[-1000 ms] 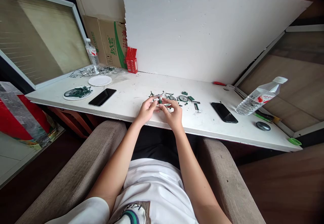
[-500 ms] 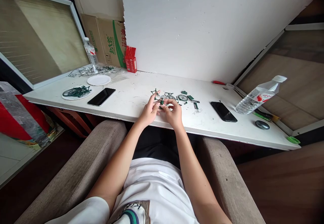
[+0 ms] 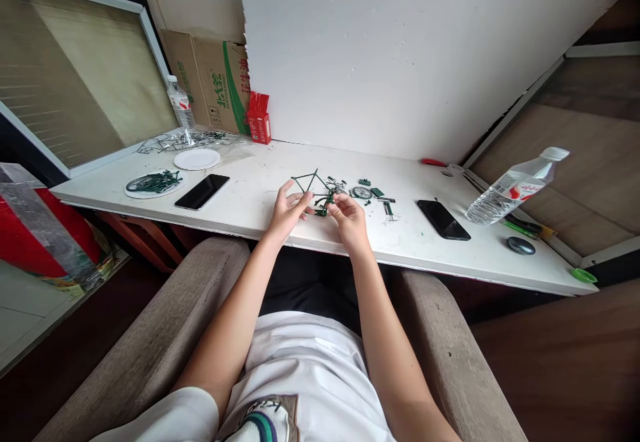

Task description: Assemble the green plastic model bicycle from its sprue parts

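With right hand (image 3: 351,221) pinched closed on thin, dark-green plastic bike part (image 3: 330,197), hold gently; can't tell grip of left hand (image 3: 286,215).

I wear a white T-shirt (image 3: 310,352), creased across my middle, with a short, loose left sleeve (image 3: 173,412). Its front carries a brown-edged patch (image 3: 289,412) with dark lettering and curved green and navy bands (image 3: 263,426). Black cloth (image 3: 310,289) covers my lap.

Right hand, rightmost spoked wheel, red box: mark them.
Right hand (image 3: 353,222), head view: middle of the hand.
Rightmost spoked wheel (image 3: 362,193), head view: hub area.
Red box (image 3: 259,123), head view: front face.
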Demonstrator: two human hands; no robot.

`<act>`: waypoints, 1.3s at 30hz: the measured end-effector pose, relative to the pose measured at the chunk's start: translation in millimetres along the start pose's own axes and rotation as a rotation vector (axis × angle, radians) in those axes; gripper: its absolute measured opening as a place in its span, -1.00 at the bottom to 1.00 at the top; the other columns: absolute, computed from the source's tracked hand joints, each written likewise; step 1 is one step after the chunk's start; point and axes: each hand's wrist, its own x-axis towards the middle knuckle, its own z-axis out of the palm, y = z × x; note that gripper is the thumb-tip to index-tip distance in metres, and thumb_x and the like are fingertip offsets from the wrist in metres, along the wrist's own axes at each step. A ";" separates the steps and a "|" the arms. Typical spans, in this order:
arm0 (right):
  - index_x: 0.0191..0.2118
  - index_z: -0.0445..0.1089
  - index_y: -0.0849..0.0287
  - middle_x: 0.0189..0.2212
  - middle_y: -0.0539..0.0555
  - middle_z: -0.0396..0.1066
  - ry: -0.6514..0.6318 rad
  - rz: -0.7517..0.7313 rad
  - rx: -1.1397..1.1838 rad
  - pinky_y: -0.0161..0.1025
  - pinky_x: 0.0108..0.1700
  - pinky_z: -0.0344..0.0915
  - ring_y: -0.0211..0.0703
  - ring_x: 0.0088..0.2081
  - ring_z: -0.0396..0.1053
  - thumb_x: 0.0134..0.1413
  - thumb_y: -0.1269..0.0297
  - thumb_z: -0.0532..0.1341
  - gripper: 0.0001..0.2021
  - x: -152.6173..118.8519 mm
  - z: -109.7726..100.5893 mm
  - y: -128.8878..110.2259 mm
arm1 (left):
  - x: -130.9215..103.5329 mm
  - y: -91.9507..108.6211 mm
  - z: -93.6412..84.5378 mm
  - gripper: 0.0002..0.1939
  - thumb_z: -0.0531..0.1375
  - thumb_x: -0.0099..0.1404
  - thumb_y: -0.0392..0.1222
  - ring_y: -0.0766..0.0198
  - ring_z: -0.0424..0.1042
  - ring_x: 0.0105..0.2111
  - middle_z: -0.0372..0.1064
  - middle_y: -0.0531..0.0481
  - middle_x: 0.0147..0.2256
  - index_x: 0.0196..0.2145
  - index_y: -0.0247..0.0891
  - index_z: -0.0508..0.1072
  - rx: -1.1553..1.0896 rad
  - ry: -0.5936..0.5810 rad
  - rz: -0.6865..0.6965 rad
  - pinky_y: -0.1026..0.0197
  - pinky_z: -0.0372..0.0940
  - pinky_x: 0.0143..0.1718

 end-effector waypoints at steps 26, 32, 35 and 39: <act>-0.16 0.67 0.06 -0.13 0.12 0.67 -0.004 0.005 -0.024 -0.08 -0.08 0.54 -0.01 -0.17 0.60 0.07 0.02 0.49 -0.71 -3.5 3.3 -3.7 | -1.0 6.4 -0.9 -0.67 0.54 0.13 -0.01 0.17 0.53 -0.26 0.61 -0.12 -0.28 -0.28 -0.31 0.67 0.001 -0.176 -0.003 0.08 0.39 -0.07; -0.15 0.70 0.04 -0.13 0.12 0.67 -0.017 -0.010 -0.028 -0.07 -0.09 0.54 0.01 -0.17 0.61 0.10 0.00 0.47 -0.72 -3.7 4.2 -3.9 | -0.6 5.6 -2.5 -0.65 0.53 0.16 -0.03 0.18 0.53 -0.24 0.63 -0.12 -0.19 -0.16 -0.27 0.69 -0.003 -0.187 -0.032 0.10 0.37 -0.09; -0.13 0.70 0.05 -0.12 0.13 0.67 -0.021 -0.038 -0.060 -0.09 -0.10 0.53 0.01 -0.15 0.61 0.14 -0.01 0.45 -0.71 -4.1 4.2 -3.2 | -0.7 4.7 -2.8 -0.68 0.52 0.17 -0.03 0.17 0.53 -0.23 0.63 -0.12 -0.22 -0.21 -0.28 0.69 0.002 -0.187 -0.022 0.11 0.35 -0.10; -0.04 0.67 0.04 -0.04 0.14 0.65 -0.043 -0.072 -0.107 -0.08 -0.04 0.51 -0.01 -0.13 0.60 0.19 -0.03 0.42 -0.67 -5.2 4.5 -3.6 | -0.7 4.8 -2.4 -0.69 0.53 0.15 -0.05 0.17 0.54 -0.21 0.62 -0.11 -0.23 -0.21 -0.28 0.69 -0.026 -0.175 -0.035 0.13 0.34 -0.10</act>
